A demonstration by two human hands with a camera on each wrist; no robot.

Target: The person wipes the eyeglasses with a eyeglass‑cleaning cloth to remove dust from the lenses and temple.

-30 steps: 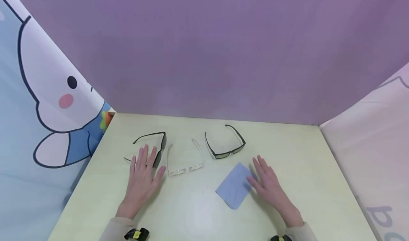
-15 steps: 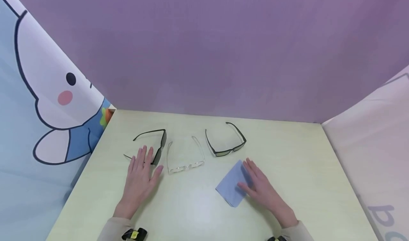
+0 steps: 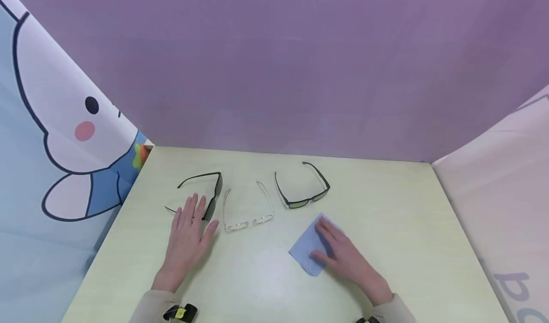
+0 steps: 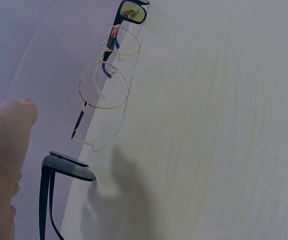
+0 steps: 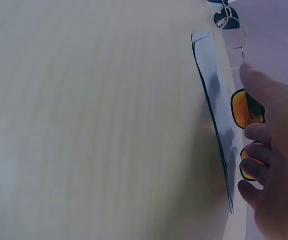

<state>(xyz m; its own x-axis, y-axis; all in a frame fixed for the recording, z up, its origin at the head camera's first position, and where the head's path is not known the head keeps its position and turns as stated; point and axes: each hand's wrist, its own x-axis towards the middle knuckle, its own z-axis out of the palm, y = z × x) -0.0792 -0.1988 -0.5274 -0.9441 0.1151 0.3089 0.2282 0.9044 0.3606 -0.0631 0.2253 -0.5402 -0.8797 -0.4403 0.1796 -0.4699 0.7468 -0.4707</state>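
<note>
Purple backdrop (image 3: 274,75): beyond both grips. Pale surface (image 3: 261,289): beneath them. Left grip (image 3: 186,244): released, fingers straight, over one arm of the left dark glasses (image 3: 218,186); I cannot tell whether they touch. Right grip (image 3: 343,256): relaxed, grasping nothing that I can see, fingers over the blue cloth (image 3: 305,248); contact unclear to me. The cloth lies flat and folded below those fingers, emerging on their left. Right dark glasses (image 3: 299,204) sit ahead of the right grip, slightly leftward. Clear glasses (image 3: 238,227), thin-rimmed, stand just right of the left grip. I judge the step in hand as reaching for the cloth. Picking it up would call for lowering the right fingertips and pinching a folded edge.
</note>
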